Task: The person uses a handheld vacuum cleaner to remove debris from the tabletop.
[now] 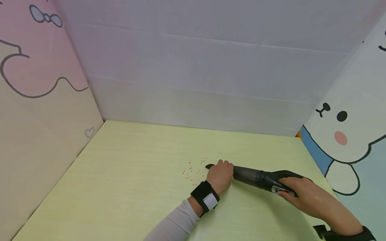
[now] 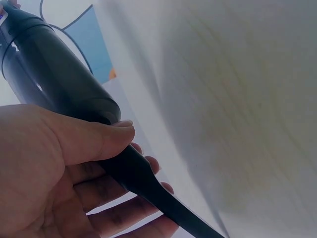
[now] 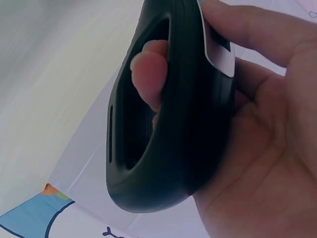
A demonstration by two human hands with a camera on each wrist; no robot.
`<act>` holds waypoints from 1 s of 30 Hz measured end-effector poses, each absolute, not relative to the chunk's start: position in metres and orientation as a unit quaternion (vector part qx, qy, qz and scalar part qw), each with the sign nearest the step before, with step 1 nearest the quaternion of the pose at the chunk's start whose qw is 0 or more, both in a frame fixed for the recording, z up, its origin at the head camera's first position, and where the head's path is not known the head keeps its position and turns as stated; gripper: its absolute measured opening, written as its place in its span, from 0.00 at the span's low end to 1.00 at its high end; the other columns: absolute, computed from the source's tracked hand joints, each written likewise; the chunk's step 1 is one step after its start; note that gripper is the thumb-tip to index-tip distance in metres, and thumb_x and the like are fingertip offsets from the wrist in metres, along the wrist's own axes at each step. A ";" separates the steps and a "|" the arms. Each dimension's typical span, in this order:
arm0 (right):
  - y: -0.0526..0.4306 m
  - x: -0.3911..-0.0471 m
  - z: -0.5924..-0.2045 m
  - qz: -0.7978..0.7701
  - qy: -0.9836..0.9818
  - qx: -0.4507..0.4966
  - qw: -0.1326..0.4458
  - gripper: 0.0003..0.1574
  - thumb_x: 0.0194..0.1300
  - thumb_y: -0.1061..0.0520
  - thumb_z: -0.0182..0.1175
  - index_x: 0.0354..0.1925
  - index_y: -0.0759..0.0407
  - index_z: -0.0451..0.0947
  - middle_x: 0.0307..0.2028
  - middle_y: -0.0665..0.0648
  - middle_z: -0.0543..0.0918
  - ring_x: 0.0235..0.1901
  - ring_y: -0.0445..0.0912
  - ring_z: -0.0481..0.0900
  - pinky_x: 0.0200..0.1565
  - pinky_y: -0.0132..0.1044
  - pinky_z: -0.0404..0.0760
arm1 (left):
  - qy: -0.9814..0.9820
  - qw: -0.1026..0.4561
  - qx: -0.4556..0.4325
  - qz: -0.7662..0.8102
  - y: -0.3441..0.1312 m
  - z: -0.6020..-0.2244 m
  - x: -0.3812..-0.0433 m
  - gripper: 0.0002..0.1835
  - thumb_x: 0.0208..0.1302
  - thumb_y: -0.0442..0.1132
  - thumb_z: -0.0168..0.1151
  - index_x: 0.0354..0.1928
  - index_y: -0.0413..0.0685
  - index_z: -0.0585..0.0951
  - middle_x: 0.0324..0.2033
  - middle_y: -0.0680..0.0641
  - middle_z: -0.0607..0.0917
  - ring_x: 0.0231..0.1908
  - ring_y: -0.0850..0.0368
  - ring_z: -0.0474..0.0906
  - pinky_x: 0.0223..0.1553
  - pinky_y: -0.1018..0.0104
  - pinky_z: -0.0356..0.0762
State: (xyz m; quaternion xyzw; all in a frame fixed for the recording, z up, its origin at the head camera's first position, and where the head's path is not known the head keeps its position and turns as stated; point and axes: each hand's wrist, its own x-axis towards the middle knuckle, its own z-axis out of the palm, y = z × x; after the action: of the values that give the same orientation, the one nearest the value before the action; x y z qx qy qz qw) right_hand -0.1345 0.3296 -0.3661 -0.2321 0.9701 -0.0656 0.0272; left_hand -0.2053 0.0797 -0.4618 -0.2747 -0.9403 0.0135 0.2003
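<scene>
A black handheld vacuum cleaner (image 1: 256,176) is held above the table by both hands, its narrow nozzle pointing left. The right hand (image 1: 313,197) grips the handle; in the right wrist view its fingers (image 3: 149,74) pass through the handle loop and the thumb lies by a silver panel (image 3: 218,49). Around the nozzle's base curls the left hand (image 1: 220,175), its thumb and fingers pinching the flat black nozzle (image 2: 148,183) in the left wrist view. Small orange-red crumbs (image 1: 190,168) lie scattered on the table just left of the nozzle tip.
The pale yellow table (image 1: 120,174) meets a whitish back panel (image 1: 196,73). A pink and beige panel (image 1: 45,134) stands at the left side, and a panel with a cartoon face (image 1: 356,134) at the right. Each wrist wears a black strap (image 1: 205,197).
</scene>
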 end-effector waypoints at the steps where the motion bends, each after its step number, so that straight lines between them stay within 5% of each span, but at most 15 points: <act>1: 0.330 -0.135 -0.366 -0.065 0.970 -0.233 0.024 0.19 0.58 0.44 0.60 0.43 0.53 0.77 0.32 0.40 0.75 0.28 0.34 0.68 0.28 0.37 0.70 | -0.941 0.199 -0.275 0.014 0.080 -0.462 -0.206 0.07 0.56 0.43 0.62 0.35 0.51 0.81 0.27 0.53 0.79 0.28 0.60 0.72 0.16 0.73 0.69; 30: 0.328 -0.133 -0.368 -0.056 0.969 -0.235 0.044 0.17 0.58 0.44 0.60 0.42 0.51 0.77 0.31 0.39 0.74 0.26 0.33 0.67 0.27 0.35 0.69 | -0.941 0.211 -0.265 0.007 0.080 -0.473 -0.199 0.05 0.58 0.42 0.61 0.34 0.51 0.81 0.26 0.54 0.79 0.27 0.61 0.71 0.15 0.74 0.68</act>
State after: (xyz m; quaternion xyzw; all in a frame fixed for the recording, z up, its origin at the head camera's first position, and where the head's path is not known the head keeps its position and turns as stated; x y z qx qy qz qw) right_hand -0.1331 0.3280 -0.3681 -0.2350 0.9694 -0.0558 0.0441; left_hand -0.1985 0.0798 -0.4727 -0.2652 -0.9408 0.0065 0.2112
